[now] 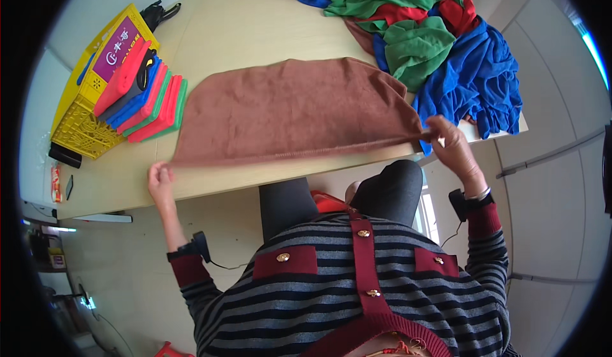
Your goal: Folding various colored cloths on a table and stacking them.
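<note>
A brown cloth [293, 111] is spread across the table in front of me, its near edge pulled straight between my hands. My left hand [160, 182] pinches the near left corner, just over the table's front edge. At the opposite end, my right hand [452, 146] grips the near right corner, fingers closed round the fabric. The cloth's far side lies on the tabletop with a slightly wavy outline, and its right side is folded over near the pile.
A loose heap of green [421, 48], blue [475, 70] and red cloths fills the table's far right. Folded cloths [143, 102] in red, blue, green and grey lean by a yellow basket [89, 131] at the left. White cabinets [554, 102] stand on the right.
</note>
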`<act>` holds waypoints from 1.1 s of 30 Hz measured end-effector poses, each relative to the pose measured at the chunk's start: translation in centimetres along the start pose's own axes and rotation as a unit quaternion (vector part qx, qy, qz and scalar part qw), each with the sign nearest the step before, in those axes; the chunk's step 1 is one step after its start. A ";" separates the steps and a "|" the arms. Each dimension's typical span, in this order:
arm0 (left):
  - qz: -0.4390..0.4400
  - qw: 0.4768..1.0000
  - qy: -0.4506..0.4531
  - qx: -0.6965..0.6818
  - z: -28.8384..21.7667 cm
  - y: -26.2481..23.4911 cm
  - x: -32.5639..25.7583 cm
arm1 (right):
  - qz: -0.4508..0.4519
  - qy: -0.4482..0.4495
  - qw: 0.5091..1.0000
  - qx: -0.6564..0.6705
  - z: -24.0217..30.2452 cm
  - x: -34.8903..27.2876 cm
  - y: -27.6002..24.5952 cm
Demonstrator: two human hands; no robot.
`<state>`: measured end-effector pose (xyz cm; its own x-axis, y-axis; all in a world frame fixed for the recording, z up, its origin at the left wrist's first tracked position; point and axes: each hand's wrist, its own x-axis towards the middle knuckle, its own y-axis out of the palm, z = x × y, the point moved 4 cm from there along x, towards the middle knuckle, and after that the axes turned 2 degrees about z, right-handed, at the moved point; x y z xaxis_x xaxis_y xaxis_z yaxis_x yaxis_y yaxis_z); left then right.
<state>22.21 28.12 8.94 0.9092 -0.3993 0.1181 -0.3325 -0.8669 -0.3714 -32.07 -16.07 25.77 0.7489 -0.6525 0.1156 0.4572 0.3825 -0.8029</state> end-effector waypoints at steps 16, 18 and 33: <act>0.008 0.995 -0.051 -0.081 -4.2 2.0 -1.9 | -0.041 0.073 0.995 -0.048 3.2 -5.0 4.5; 0.012 0.994 -0.058 -0.090 -3.9 2.1 -1.4 | -0.100 0.028 0.985 -0.134 3.1 -4.2 5.5; 0.004 0.970 -0.049 -0.238 -9.5 5.2 1.7 | -0.034 0.047 0.997 0.050 -13.3 5.6 3.2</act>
<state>19.64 20.08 15.92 0.9179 -0.3963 0.0198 -0.3962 -0.9129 0.0982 -32.79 -27.14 16.05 0.6682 -0.7360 0.1088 0.5549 0.3956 -0.7319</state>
